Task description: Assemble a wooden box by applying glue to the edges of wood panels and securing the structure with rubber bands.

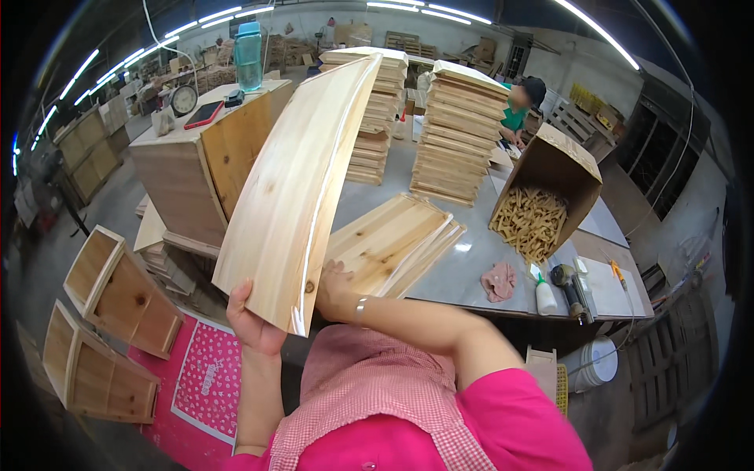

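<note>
My left hand point(258, 320) is closed around the lower left corner of a long, curved, tapering wooden panel point(294, 188). The panel stands tilted up before me, with a white glue-like bead running down its right edge. Just right of its lower end is my right hand point(336, 284), partly hidden by that edge. Its visible fingers lie apart against several similar panels point(385, 243) stacked flat on the grey table point(471, 271). A white streak also runs along the edge of these lying panels.
Tall stacks of panels point(459, 129) stand behind. At right are a tipped cardboard box point(561, 157) of wooden pieces, a pink cloth point(499, 281), a white bottle point(545, 297) and a dark power tool point(567, 282). Wooden tubs point(129, 294) stand lower left. A co-worker point(518, 110) sits beyond.
</note>
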Available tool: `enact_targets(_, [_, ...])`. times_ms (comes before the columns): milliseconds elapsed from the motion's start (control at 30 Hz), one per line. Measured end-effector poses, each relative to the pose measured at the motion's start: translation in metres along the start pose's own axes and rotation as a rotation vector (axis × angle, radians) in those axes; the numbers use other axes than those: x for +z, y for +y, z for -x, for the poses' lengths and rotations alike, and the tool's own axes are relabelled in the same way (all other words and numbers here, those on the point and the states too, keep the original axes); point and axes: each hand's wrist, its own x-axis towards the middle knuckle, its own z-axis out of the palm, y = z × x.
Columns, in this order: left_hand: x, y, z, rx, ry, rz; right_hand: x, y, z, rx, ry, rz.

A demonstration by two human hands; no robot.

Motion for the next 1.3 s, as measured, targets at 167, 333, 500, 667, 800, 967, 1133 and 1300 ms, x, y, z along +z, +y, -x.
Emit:
enact_targets(167, [0.001,0.014,0.003,0.049,0.019,-0.017,-0.102,0.151,0.086,-0.079,0.142,0.006])
enact_targets(333, [-0.008,0.026,0.000,0.124,0.068,-0.019,-0.211,0.271,0.195,0.160,0.632,-0.123])
enact_targets(500, [-0.011,0.019,-0.009,0.110,0.048,0.013,-0.254,0.256,0.270,0.340,1.062,0.014])
enact_targets(667, [-0.005,0.002,-0.032,0.094,0.081,0.014,-0.246,0.342,0.208,0.334,1.303,0.204])
enact_targets(800, [-0.005,-0.012,-0.050,0.065,0.061,-0.053,-0.215,0.454,0.108,0.307,1.251,0.351])
enact_targets(967, [-0.020,-0.016,-0.055,0.075,0.161,-0.147,-0.169,0.556,0.011,0.468,0.943,0.347])
enact_targets(1133, [-0.019,-0.016,-0.057,0.042,0.159,-0.163,-0.143,0.569,-0.028,0.488,0.912,0.300])
enact_targets(1300, [-0.021,-0.015,-0.073,-0.029,0.162,-0.187,-0.141,0.557,-0.031,0.667,0.962,0.538])
